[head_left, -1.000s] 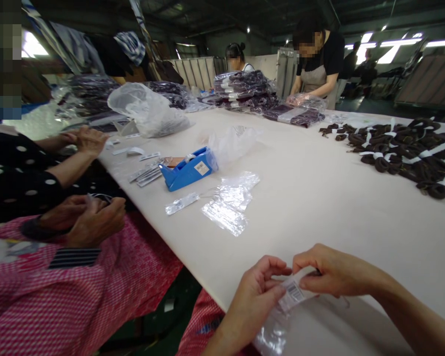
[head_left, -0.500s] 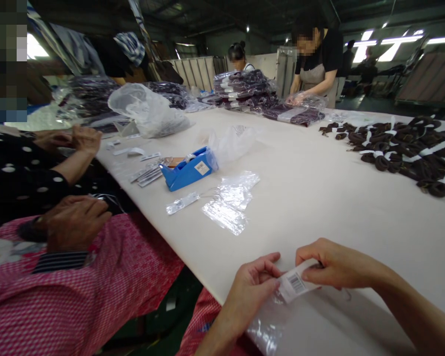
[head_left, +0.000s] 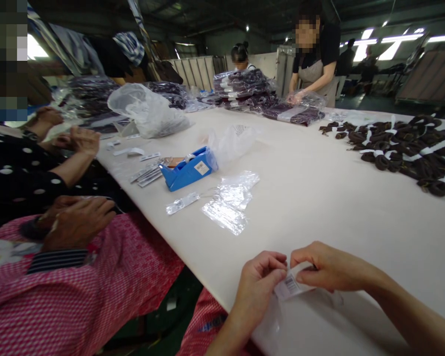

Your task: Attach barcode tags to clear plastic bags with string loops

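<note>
Your left hand [head_left: 261,284] has closed in on your right hand [head_left: 324,269] — the barcode label [head_left: 291,285] now sits pinched between both, more covered than before.

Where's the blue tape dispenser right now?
The blue plastic tape dispenser sits left of centre on the white table, just behind the loose clear plastic bags.
</note>
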`<state>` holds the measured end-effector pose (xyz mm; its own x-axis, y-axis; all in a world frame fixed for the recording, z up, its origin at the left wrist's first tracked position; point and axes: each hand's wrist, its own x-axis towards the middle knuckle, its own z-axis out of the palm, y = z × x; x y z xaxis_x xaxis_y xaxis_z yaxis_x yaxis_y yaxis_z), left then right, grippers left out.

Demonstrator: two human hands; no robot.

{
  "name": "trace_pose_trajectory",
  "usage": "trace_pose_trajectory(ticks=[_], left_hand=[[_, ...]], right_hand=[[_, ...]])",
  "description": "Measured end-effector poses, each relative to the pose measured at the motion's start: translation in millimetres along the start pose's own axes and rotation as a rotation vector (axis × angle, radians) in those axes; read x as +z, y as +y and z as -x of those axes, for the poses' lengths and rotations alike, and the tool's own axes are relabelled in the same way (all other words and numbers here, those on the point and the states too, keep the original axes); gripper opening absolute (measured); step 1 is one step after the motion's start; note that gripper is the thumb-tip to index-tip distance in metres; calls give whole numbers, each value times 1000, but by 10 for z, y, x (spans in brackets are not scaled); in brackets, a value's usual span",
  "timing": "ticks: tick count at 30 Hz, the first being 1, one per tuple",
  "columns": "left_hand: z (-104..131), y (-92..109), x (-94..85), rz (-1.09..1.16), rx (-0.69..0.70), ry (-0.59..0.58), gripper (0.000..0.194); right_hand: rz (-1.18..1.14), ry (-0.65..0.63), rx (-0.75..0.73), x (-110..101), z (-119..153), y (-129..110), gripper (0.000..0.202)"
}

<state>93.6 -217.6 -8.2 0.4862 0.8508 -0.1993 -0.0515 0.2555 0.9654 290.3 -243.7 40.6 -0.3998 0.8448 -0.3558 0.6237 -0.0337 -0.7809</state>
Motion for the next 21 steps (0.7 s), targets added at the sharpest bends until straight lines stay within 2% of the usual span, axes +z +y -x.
trace_pose_trajectory(ticks=[4, 7, 11, 13, 17, 21], left_hand=[[-2, 111, -89, -83, 13, -26, 12], [48, 246, -228, -103, -53, -23, 31], [113, 305, -342, -138, -131, -102, 32], [132, 270, -343, -188, -120, -137, 27], [142, 189, -285, -372, -40, -136, 7], [121, 167, -203, -404, -77, -149, 19]], right_hand=[[-105, -30, 15, -26, -18, 28, 10], [-160, -26, 27, -61, -20, 49, 8], [-177, -20, 29, -69, -30, 67, 8], [-172, -28, 26, -55, -34, 75, 8], [-154, -29, 17, -20, -40, 78, 8], [-102, -14, 16, 2, -43, 37, 11]])
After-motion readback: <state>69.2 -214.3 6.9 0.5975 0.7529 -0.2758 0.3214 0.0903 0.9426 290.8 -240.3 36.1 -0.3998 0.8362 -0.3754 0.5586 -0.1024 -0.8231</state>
